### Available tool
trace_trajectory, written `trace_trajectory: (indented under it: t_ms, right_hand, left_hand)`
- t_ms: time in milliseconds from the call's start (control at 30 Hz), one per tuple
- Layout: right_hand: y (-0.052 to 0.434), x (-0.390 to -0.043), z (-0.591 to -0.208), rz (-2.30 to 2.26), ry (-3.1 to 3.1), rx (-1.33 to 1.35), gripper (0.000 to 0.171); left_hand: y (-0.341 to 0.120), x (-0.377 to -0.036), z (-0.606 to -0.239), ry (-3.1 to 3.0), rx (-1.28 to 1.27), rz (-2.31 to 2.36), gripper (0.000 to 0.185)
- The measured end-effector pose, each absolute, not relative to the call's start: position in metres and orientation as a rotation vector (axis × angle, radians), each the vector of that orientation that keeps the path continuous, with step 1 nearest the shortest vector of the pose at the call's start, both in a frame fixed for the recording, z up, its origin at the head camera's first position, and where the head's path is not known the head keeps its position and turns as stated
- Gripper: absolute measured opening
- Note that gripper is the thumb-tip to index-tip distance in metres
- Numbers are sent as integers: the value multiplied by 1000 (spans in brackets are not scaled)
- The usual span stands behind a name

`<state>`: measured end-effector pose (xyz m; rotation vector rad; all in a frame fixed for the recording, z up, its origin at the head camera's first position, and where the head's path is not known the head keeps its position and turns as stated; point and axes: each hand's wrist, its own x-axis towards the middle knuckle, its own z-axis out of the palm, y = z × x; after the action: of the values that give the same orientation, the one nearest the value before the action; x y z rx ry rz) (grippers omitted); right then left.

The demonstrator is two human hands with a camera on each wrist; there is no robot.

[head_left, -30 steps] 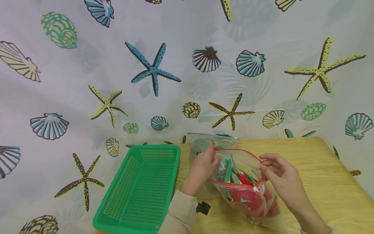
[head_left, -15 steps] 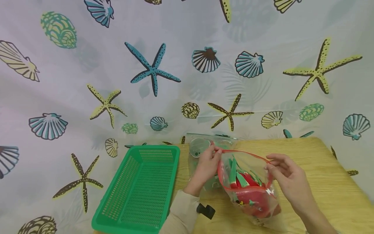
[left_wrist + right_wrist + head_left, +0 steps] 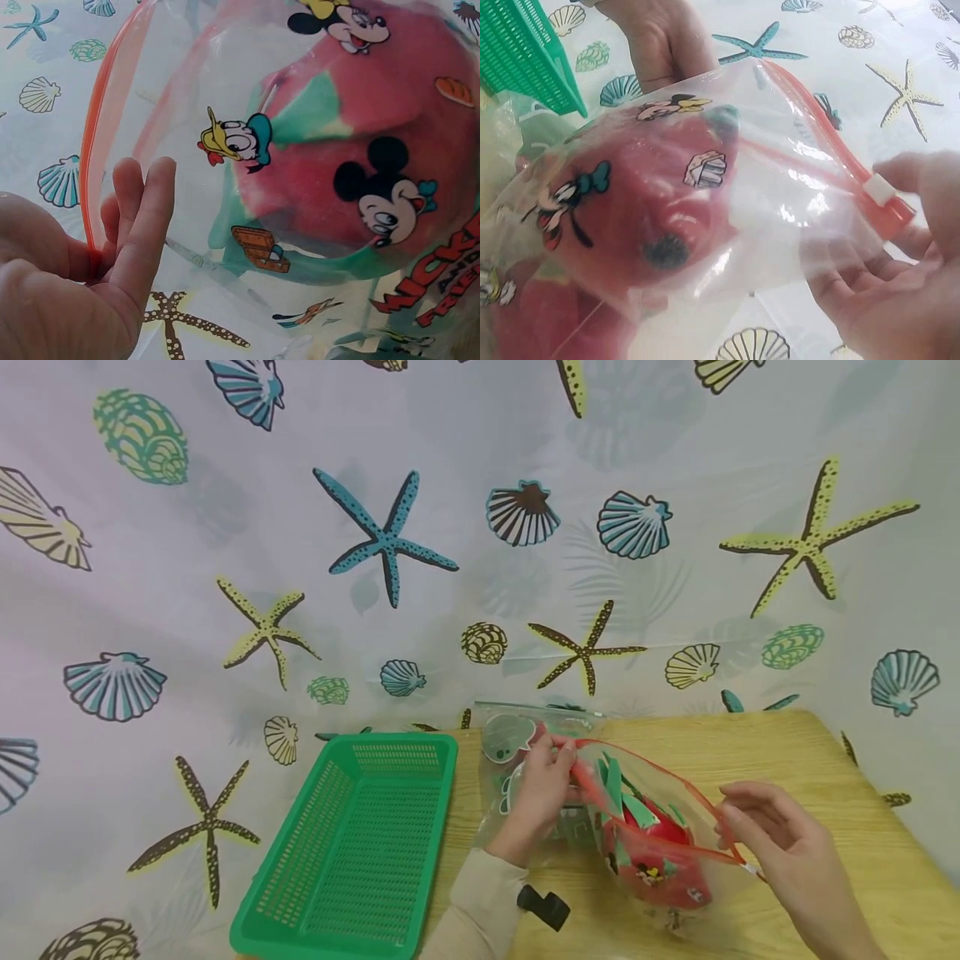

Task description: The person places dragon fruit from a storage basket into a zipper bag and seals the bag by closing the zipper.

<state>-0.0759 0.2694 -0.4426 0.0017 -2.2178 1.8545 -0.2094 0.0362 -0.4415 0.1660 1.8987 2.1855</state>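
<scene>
A clear zip bag (image 3: 675, 885) with an orange-red zip and cartoon prints hangs open-mouthed between both hands. Red dragon fruit (image 3: 660, 835) with green leafy tips fill it, partly blurred by the plastic. My left hand (image 3: 543, 781) pinches the left end of the bag's rim between thumb and fingers, also visible in the left wrist view. At the other end, my right hand (image 3: 787, 852) grips the zip's corner beside the white slider (image 3: 879, 190). In the right wrist view, some of its fingers lie behind the plastic.
To the left stands a green plastic basket (image 3: 360, 835) with perforated walls. Behind my left hand, a second clear bag (image 3: 570, 722) holds items including a round clear lid-like piece (image 3: 508, 737). A patterned curtain (image 3: 420, 610) borders the wooden table (image 3: 765, 760).
My right hand has moved right and slightly down, stretching the bag's mouth wider and straighter. My left hand has shifted a little right. The bag with the dragon fruit has moved right too.
</scene>
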Motion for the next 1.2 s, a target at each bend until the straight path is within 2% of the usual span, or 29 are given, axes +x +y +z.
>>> trace_trajectory:
  t_ms: [233,367,500,733,900,1033,1200]
  right_hand:
    - [288,-56,-466,1660,-2480,75,37]
    - [287,-50,-473,1537,-2474,79,25]
    - [282,-49,-471,1378,-2394,7,12]
    - [279,-48,-459,1307,-2265,-106,13]
    - [283,-54,-454,1296,-2164,-320,10]
    - [288,-59,-449,1346,-2064,-470,9]
    - [291,-64,-447,1344,-2058,-523,9]
  left_hand:
    - [36,-209,-442,1790,141,2255,19]
    - [36,-210,-442,1775,149,2279,18]
    - [34,-210,-441,1790,147,2278,17]
    - [24,-212,-442,1844,244,2235,23]
    - [18,-213,-441,1783,339,2204,22]
    - [13,-214,-440,1818,329,2124,22]
    - [6,-216,-444,1858,339,2024,24]
